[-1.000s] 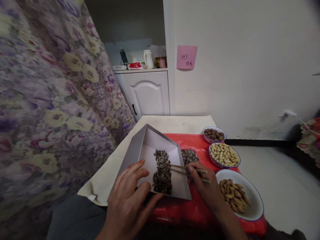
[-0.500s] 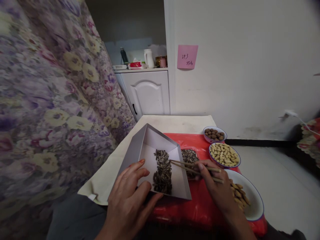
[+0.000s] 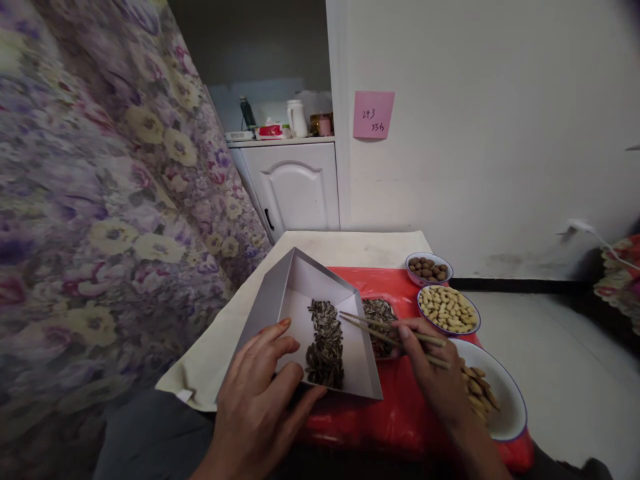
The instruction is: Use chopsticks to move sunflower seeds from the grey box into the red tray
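Observation:
A grey-white box [image 3: 367, 363] with slanted walls sits in front of me, dark striped sunflower seeds [image 3: 325, 340] strung in a band across its floor. My left hand [image 3: 267, 380] holds the box's near left corner, thumb along the front rim and fingers bent over the left side. In my right hand [image 3: 430, 363] is a pair of wooden chopsticks [image 3: 373, 327]. They reach over the box's right wall, tips apart, beside the seeds; I see nothing between the tips. Under the chopsticks, right of the box, lies a tray of more sunflower seeds [image 3: 379, 310], partly hidden.
Down the right side of the red sheet [image 3: 395, 400] stand a bowl of round brown nuts [image 3: 427, 268], a bowl of pale nuts [image 3: 449, 309] and a larger bowl [image 3: 510, 400] of long tan nuts. A floral curtain [image 3: 115, 233] hangs at left. A white cabinet [image 3: 295, 187] stands behind.
The chopstick tips have spread apart and shifted slightly up, and my right hand has moved a little to the right. My left hand and the box stay put.

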`<state>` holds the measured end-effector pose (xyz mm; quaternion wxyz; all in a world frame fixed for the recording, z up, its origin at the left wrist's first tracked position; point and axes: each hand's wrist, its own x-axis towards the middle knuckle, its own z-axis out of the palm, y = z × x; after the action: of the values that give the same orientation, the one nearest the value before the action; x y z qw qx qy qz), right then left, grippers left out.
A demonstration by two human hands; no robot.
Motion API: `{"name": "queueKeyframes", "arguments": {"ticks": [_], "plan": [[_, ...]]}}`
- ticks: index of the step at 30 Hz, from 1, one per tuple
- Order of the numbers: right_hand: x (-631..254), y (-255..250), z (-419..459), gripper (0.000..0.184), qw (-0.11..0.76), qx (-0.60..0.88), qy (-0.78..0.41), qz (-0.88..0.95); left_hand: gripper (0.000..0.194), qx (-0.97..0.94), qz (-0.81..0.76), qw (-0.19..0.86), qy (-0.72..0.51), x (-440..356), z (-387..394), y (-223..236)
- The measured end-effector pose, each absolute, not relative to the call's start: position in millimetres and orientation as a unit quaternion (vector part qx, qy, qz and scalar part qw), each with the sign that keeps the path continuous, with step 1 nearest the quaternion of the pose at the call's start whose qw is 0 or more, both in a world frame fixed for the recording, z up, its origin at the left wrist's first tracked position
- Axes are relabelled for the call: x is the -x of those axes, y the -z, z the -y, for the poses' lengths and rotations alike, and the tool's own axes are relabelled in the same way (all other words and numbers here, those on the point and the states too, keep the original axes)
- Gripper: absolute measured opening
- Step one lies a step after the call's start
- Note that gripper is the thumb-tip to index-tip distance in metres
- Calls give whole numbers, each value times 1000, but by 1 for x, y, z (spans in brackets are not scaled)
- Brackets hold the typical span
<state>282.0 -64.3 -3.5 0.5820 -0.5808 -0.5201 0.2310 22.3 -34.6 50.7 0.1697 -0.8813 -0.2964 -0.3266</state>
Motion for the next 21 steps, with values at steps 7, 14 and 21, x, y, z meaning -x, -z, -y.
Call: {"name": "queueKeyframes", "arguments": {"ticks": [7,14,21], "plan": [[-261,12,51,26,555,557,-246,567,18,880,306,159,326,-22,35,-51],[-265,16,50,29,550,568,-265,552,17,876,309,154,335,-22,35,-50],[-276,13,54,30,572,572,-264,525,18,878,304,157,335,-23,34,-50]]}}
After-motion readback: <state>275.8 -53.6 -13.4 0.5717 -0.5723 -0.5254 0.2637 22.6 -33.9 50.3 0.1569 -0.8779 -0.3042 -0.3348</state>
